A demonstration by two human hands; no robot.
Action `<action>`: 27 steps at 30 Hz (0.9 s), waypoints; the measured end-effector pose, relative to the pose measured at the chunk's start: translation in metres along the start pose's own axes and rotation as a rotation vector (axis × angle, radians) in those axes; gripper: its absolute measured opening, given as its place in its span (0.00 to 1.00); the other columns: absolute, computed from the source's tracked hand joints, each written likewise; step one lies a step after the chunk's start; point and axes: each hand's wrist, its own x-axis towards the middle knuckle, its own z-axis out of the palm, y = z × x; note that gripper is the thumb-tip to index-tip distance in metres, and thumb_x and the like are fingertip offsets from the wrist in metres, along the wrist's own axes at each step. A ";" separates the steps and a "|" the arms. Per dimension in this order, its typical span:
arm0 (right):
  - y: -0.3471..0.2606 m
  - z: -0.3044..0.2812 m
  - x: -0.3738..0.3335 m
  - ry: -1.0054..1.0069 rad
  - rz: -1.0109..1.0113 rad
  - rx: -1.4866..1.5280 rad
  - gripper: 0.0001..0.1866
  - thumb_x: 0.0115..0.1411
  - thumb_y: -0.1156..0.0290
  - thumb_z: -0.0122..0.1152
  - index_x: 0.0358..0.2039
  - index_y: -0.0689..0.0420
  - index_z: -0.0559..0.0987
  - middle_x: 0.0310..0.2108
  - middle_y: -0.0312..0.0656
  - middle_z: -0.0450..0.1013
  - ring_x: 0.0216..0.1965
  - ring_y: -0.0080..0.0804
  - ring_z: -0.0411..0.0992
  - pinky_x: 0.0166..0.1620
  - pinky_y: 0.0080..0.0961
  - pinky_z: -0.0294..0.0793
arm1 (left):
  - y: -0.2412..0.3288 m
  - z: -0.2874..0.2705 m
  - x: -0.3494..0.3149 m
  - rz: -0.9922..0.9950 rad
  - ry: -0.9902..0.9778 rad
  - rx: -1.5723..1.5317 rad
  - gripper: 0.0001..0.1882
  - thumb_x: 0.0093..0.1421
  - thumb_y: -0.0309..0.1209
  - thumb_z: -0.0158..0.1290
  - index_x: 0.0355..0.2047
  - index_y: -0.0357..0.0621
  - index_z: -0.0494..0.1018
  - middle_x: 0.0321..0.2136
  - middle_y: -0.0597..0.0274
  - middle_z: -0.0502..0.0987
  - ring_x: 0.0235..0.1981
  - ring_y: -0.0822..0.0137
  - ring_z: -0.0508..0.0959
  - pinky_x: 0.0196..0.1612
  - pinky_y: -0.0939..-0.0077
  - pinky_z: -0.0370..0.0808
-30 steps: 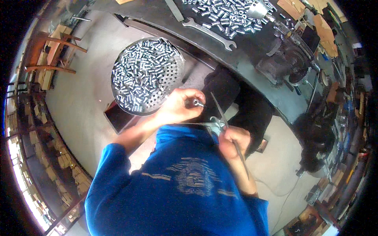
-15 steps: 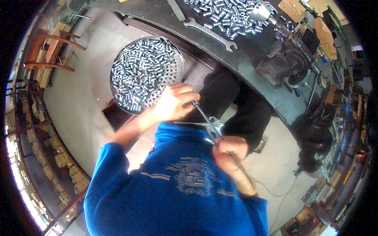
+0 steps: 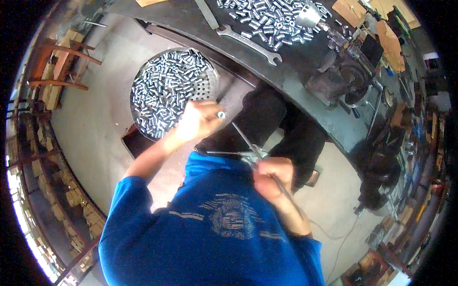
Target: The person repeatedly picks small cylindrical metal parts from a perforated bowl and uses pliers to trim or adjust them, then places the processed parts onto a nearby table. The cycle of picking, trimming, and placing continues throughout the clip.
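Note:
My left hand [image 3: 199,120] is closed around a small shiny metal sleeve [image 3: 220,115], whose round end pokes out past the fingers. It hovers at the near right edge of a round perforated metal tray [image 3: 213,82], which bears a heap of similar short sleeves [image 3: 167,86]. In front of my body, my right hand [image 3: 274,175] grips an air blow gun [image 3: 257,152]. The gun's long thin nozzle points up and left, its tip a little apart from the sleeve. A thin lever sticks out leftward, and a hose [image 3: 286,193] trails behind my right wrist.
A dark workbench [image 3: 286,78] crosses the upper right. On it are an open-ended wrench [image 3: 250,44], a flat metal bar [image 3: 206,13], a pile of sleeves [image 3: 267,21] and a dark geared machine [image 3: 343,78]. A wooden stool [image 3: 67,66] stands far left; loaded shelves line both sides.
My left hand has drawn left toward the tray with the sleeve, away from the nozzle tip it was touching. My right hand and the blow gun have shifted slightly up and left.

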 end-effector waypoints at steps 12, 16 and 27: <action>-0.008 0.003 0.004 -0.067 -0.101 -0.105 0.12 0.39 0.74 0.55 0.08 0.57 0.61 0.09 0.37 0.59 0.11 0.30 0.59 0.16 0.25 0.53 | 0.010 -0.003 0.015 0.204 -0.046 -0.005 0.11 0.36 0.21 0.54 0.25 0.40 0.73 0.18 0.59 0.69 0.20 0.58 0.72 0.23 0.67 0.68; 0.001 0.010 0.014 -0.027 0.006 -0.112 0.22 0.45 0.60 0.57 0.10 0.58 0.57 0.10 0.40 0.50 0.11 0.33 0.53 0.17 0.29 0.49 | 0.021 0.004 0.019 0.311 -0.046 -0.021 0.13 0.34 0.21 0.55 0.26 0.40 0.72 0.17 0.60 0.68 0.19 0.58 0.71 0.23 0.67 0.67; 0.028 -0.013 -0.010 0.404 0.051 -0.031 0.14 0.38 0.83 0.51 0.08 0.57 0.57 0.09 0.34 0.51 0.12 0.18 0.51 0.16 0.20 0.50 | 0.001 0.014 0.086 0.377 -0.041 0.182 0.12 0.40 0.29 0.56 0.28 0.42 0.73 0.18 0.58 0.71 0.19 0.56 0.72 0.24 0.65 0.69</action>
